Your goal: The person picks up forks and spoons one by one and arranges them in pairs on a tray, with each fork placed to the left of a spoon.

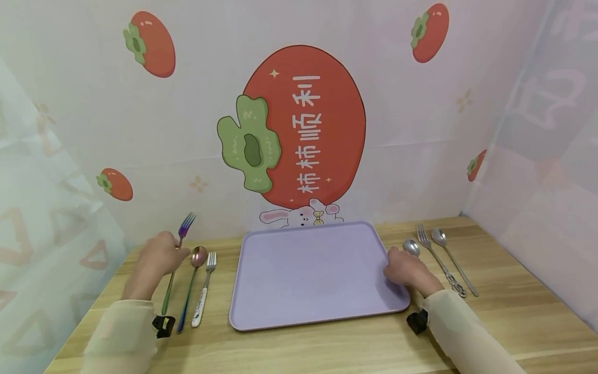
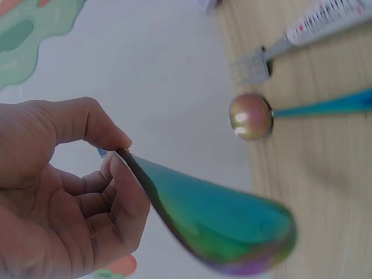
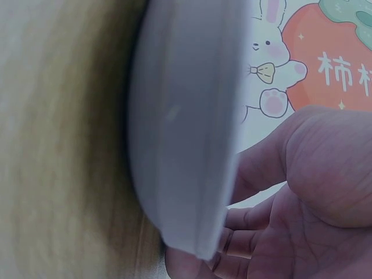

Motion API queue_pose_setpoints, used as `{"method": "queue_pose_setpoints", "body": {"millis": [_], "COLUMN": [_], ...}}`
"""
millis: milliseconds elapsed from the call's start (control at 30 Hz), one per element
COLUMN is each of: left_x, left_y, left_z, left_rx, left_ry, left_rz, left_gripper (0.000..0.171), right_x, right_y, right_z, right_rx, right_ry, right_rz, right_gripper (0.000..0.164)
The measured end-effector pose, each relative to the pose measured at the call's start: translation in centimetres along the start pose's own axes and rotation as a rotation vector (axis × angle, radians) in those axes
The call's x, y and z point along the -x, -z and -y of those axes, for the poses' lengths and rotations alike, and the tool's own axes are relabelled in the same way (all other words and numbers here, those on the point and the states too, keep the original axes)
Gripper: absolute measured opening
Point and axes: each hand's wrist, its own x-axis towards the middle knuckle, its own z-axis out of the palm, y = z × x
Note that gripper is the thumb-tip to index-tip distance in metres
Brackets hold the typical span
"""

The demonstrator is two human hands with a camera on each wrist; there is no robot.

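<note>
My left hand (image 1: 159, 258) pinches a rainbow-coloured fork (image 1: 186, 227) between thumb and fingers, its tines pointing to the back. The wide, blue-green handle end of this fork (image 2: 224, 212) fills the front of the left wrist view. Just right of that hand lie a rainbow-coloured spoon (image 1: 198, 256) and a small fork with a white patterned handle (image 1: 200, 306). A lilac rectangular tray (image 1: 313, 275) covers the middle of the table. At its right side my right hand (image 1: 407, 270) grips the rim; the right wrist view shows fingers curled round the tray's edge (image 3: 186, 133).
On the right of the wooden table (image 1: 509, 291) lie a silver spoon (image 1: 412, 246), partly behind my right hand, a silver fork with an ornate handle (image 1: 438, 258) and another silver spoon (image 1: 452, 254). A backdrop (image 1: 397, 156) printed with persimmons rises behind the table.
</note>
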Motion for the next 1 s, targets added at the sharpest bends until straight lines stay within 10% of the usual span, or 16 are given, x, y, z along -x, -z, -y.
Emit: {"method": "queue_pose_setpoints", "body": {"millis": [1000], "left_x": [-0.4], "left_y": [-4.0], "left_z": [-7.4], "left_rx": [0.068], "left_ry": [-0.044], "left_rz": [-0.033], "left_gripper": [0.041], "right_x": [0.1], "right_y": [0.1], "right_z": [0.2], "right_rx": [0.012], "right_ry": [0.002], "right_rz": [-0.007], "right_gripper": [0.032]}}
